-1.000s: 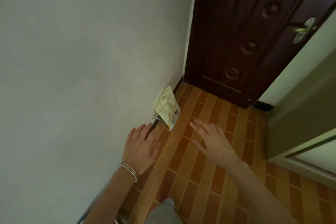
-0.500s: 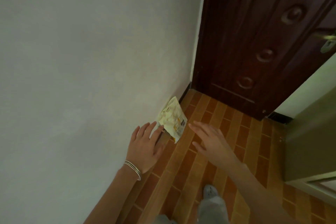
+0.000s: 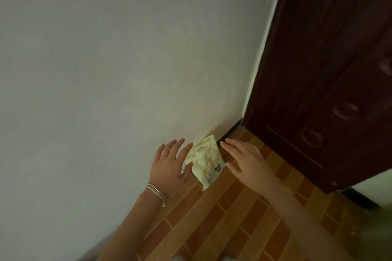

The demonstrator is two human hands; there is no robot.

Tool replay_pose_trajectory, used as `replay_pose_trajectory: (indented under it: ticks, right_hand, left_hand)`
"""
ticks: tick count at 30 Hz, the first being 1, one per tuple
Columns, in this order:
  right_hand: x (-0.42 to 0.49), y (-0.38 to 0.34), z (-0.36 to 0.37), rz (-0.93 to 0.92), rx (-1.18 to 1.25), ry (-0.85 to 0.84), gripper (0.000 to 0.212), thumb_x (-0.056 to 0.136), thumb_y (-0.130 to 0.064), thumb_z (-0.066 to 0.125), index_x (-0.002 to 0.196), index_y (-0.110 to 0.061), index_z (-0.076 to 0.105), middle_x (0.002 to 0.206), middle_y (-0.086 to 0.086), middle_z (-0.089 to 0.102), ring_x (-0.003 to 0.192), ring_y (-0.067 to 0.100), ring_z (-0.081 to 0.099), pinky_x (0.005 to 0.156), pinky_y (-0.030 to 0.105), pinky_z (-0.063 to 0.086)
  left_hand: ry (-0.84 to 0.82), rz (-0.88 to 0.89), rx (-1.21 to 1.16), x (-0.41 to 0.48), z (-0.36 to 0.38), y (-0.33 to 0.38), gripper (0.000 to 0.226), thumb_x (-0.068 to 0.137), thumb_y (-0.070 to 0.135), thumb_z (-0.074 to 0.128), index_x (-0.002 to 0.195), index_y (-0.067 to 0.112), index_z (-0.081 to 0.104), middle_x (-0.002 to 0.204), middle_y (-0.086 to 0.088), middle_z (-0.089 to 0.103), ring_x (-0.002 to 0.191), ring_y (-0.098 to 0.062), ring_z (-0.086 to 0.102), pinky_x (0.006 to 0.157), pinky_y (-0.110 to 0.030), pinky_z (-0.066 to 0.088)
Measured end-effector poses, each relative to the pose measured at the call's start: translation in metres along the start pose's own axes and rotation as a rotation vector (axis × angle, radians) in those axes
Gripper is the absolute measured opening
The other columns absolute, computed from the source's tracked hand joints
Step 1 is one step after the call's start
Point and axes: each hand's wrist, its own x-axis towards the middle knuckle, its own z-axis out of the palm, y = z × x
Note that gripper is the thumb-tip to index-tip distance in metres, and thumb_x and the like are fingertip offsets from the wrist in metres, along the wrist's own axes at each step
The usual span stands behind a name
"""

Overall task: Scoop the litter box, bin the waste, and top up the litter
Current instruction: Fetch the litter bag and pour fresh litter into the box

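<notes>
A pale yellow printed bag (image 3: 205, 162) leans against the white wall at the floor's edge, near the door corner. My left hand (image 3: 169, 164), with thin bangles on the wrist, is spread open at the bag's left side, its thumb touching the bag's lower left edge. My right hand (image 3: 246, 161) is open with fingers apart just to the right of the bag, close to its right edge. Neither hand has closed on the bag. No litter box or scoop is in view.
A white wall (image 3: 106, 80) fills the left. A dark brown panelled door (image 3: 331, 82) stands at the right behind the bag. The floor (image 3: 229, 224) is orange-brown brick-pattern tile, with a dark skirting strip (image 3: 230, 130) along the wall.
Both hands have reached forward and now flank the bag, the left touching it. The view has moved closer to the wall and corner.
</notes>
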Motion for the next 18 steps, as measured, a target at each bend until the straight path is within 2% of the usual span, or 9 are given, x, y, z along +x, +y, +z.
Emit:
replay_pose_trajectory:
  ticks: [6, 10, 18]
  right_hand:
    - [0.012, 0.052, 0.003, -0.05, 0.0, -0.055, 0.054, 0.088, -0.026, 0.059, 0.139, -0.019, 0.041, 0.14, 0.002, 0.045, 0.128, 0.019, 0.043, 0.107, 0.039, 0.028]
    - [0.024, 0.075, 0.019, -0.035, 0.042, -0.129, 0.054, 0.092, -0.028, 0.055, 0.142, -0.022, 0.035, 0.146, -0.001, 0.037, 0.134, 0.018, 0.034, 0.11, 0.036, 0.021]
    - [0.076, 0.118, 0.05, -0.045, 0.054, -0.218, 0.057, 0.091, -0.028, 0.056, 0.143, -0.024, 0.032, 0.146, -0.002, 0.036, 0.133, 0.017, 0.034, 0.11, 0.034, 0.02]
  left_hand:
    - [-0.028, -0.045, 0.008, 0.018, 0.026, 0.019, 0.051, 0.088, 0.047, 0.035, 0.131, 0.026, 0.052, 0.132, -0.003, 0.056, 0.12, -0.028, 0.054, 0.102, -0.049, 0.039]
    - [-0.057, -0.07, 0.039, 0.029, 0.051, 0.021, 0.049, 0.087, 0.046, 0.036, 0.128, 0.026, 0.055, 0.128, -0.002, 0.059, 0.115, -0.026, 0.058, 0.098, -0.048, 0.042]
    - [-0.089, -0.123, -0.001, 0.083, 0.097, 0.007, 0.05, 0.086, 0.048, 0.039, 0.127, 0.026, 0.056, 0.126, -0.003, 0.061, 0.113, -0.027, 0.059, 0.096, -0.048, 0.044]
